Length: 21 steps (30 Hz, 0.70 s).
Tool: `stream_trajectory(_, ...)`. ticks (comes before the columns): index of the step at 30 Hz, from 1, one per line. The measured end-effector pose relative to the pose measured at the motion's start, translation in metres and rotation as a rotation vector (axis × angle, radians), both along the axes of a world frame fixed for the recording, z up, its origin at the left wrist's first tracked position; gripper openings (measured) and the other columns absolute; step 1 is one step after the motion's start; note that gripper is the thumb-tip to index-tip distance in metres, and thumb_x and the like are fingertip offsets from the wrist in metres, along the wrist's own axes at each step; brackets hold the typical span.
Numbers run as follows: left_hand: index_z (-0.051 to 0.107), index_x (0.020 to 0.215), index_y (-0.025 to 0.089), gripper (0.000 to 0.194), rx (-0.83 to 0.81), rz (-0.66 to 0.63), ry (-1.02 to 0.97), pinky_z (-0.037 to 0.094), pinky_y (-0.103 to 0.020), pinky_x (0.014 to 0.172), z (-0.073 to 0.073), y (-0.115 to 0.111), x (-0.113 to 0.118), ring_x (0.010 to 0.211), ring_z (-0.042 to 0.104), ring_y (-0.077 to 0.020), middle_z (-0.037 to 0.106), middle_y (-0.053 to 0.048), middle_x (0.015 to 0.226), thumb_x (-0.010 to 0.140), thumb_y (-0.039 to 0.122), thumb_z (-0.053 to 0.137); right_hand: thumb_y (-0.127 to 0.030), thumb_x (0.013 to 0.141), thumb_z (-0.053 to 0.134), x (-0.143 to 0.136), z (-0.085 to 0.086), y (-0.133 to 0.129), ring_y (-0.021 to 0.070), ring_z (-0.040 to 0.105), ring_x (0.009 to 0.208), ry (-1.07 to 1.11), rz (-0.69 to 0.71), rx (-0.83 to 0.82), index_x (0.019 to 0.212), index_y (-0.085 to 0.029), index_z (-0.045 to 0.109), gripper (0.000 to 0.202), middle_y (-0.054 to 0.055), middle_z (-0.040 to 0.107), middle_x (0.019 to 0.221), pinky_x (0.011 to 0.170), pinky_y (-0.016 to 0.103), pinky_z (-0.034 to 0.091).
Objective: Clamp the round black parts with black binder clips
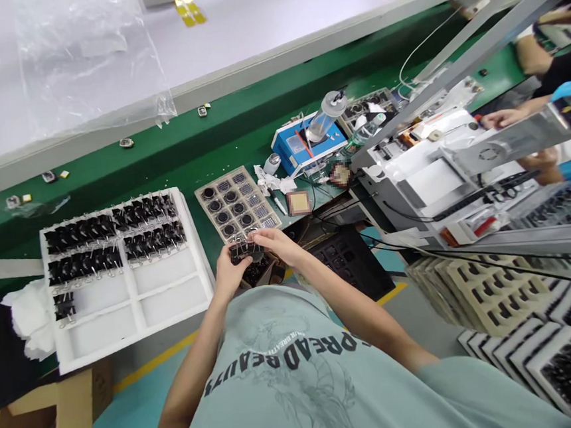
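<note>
Both hands meet in front of my chest at the bench's front edge. My left hand (231, 269) grips the left end of a small black part (247, 250) with metal clips on it. The fingers of my right hand (270, 240) are closed on its right end. Just beyond the hands lies a beige tray (237, 203) holding round black pieces in its pockets. A white foam tray (194, 248) on the left carries rows of black clipped parts (80, 233); its lower compartments hold fewer of them.
A blue box (290, 148) with a clear cylinder stands behind the beige tray, near a white bottle (272, 164). Grey equipment (404, 197) and another person's hands are at the right. A raised shelf (229, 32) runs along the back; a cardboard box (73, 409) sits lower left.
</note>
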<state>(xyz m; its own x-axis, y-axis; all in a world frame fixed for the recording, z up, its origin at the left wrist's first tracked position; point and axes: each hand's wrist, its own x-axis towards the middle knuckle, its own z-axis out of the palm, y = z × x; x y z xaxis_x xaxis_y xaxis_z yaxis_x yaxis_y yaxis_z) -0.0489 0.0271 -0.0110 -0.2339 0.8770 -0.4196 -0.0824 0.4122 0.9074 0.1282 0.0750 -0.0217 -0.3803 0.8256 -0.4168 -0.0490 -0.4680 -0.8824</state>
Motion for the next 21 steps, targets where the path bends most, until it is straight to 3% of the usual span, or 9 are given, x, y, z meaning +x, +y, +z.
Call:
stream_trajectory(4, 0.067, 0.103, 0.022, 0.052, 0.014, -0.073, 0.066, 0.048, -0.038, 0.095, -0.002, -0.005, 0.005, 0.096, 0.067, -0.0231, 0.071, -0.004, 0.098, 0.055, 0.015, 0.086, -0.061, 0.070, 0.077, -0.008, 0.008, 0.000, 0.0213, 0.067, 0.086, -0.037, -0.148, 0.061, 0.081, -0.016, 0.075, 0.046, 0.005, 0.074, 0.084, 0.084, 0.035, 0.053)
stream_trajectory(7, 0.065, 0.109, 0.021, 0.052, 0.031, -0.152, 0.116, 0.047, -0.039, 0.097, -0.003, -0.008, 0.003, 0.100, 0.066, -0.0235, 0.071, -0.006, 0.105, 0.060, 0.018, 0.084, -0.063, 0.074, 0.074, -0.003, 0.015, 0.003, 0.0241, 0.066, 0.094, -0.040, -0.251, 0.071, 0.086, -0.016, 0.075, 0.048, 0.007, 0.074, 0.090, 0.084, 0.036, 0.055)
stream_trajectory(9, 0.063, 0.114, 0.019, 0.055, 0.025, -0.224, 0.142, 0.046, -0.041, 0.098, -0.002, -0.010, 0.000, 0.103, 0.066, -0.0246, 0.071, -0.007, 0.109, 0.062, 0.018, 0.083, -0.061, 0.077, 0.073, 0.002, 0.025, 0.006, 0.0237, 0.066, 0.097, 0.007, -0.182, 0.059, 0.103, -0.018, 0.073, 0.051, 0.008, 0.072, 0.097, 0.080, 0.035, 0.057)
stream_trajectory(11, 0.061, 0.118, 0.018, 0.059, 0.008, -0.312, 0.142, 0.046, -0.042, 0.098, -0.001, -0.010, -0.002, 0.104, 0.065, -0.0258, 0.070, -0.008, 0.111, 0.063, 0.018, 0.081, -0.057, 0.078, 0.074, 0.005, 0.034, 0.009, 0.0206, 0.065, 0.089, -0.010, -0.016, 0.081, 0.118, -0.020, 0.068, 0.054, 0.006, 0.070, 0.095, 0.072, 0.032, 0.058)
stream_trajectory(13, 0.060, 0.122, 0.017, 0.062, -0.003, -0.404, 0.117, 0.046, -0.043, 0.098, 0.001, -0.012, -0.003, 0.107, 0.064, -0.0275, 0.070, -0.010, 0.115, 0.063, 0.017, 0.080, -0.052, 0.079, 0.075, 0.004, 0.042, 0.009, 0.0168, 0.062, 0.074, -0.112, 0.164, 0.160, 0.114, -0.019, 0.070, 0.049, 0.002, 0.068, 0.083, 0.065, 0.028, 0.053)
stream_trajectory(15, 0.059, 0.125, 0.016, 0.064, -0.016, -0.476, 0.096, 0.045, -0.043, 0.099, 0.002, -0.014, -0.002, 0.111, 0.063, -0.0292, 0.068, -0.011, 0.120, 0.064, 0.017, 0.079, -0.051, 0.081, 0.072, 0.001, 0.045, 0.007, 0.0148, 0.058, 0.065, -0.205, 0.283, 0.259, 0.098, -0.016, 0.075, 0.039, 0.001, 0.066, 0.073, 0.061, 0.026, 0.047)
stream_trajectory(17, 0.058, 0.128, 0.015, 0.066, -0.039, -0.502, 0.076, 0.044, -0.044, 0.101, 0.002, -0.017, -0.002, 0.114, 0.062, -0.0303, 0.067, -0.012, 0.124, 0.065, 0.018, 0.078, -0.050, 0.084, 0.068, -0.003, 0.044, 0.002, 0.0150, 0.057, 0.063, -0.249, 0.303, 0.338, 0.085, -0.015, 0.077, 0.036, 0.002, 0.067, 0.069, 0.060, 0.026, 0.044)
stream_trajectory(21, 0.057, 0.130, 0.015, 0.069, -0.037, -0.506, 0.021, 0.042, -0.043, 0.104, -0.001, -0.023, -0.004, 0.117, 0.060, -0.0299, 0.066, -0.012, 0.127, 0.064, 0.016, 0.078, -0.049, 0.085, 0.066, -0.006, 0.036, -0.010, 0.0170, 0.061, 0.066, -0.266, 0.210, 0.379, 0.083, -0.016, 0.079, 0.035, 0.003, 0.072, 0.073, 0.061, 0.026, 0.044)
